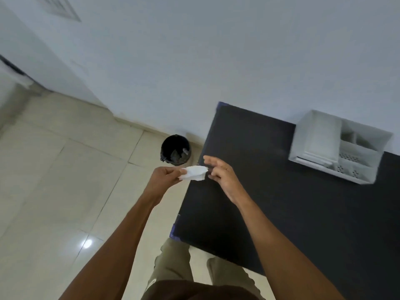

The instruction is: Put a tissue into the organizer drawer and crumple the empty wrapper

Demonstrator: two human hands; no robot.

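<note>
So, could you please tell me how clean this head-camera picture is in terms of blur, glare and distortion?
Head view: motion blur smears the white organizer and softens the right hand; a small glare spot sits on the floor tiles; the wide lens tilts and bends the black table edges; lighting is soft and even.

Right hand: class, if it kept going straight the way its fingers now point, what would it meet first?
The right hand points left toward the white tissue pinched in the left hand. Its fingers would probably meet the tissue first; they look nearly touching, though depth is unclear.
</note>
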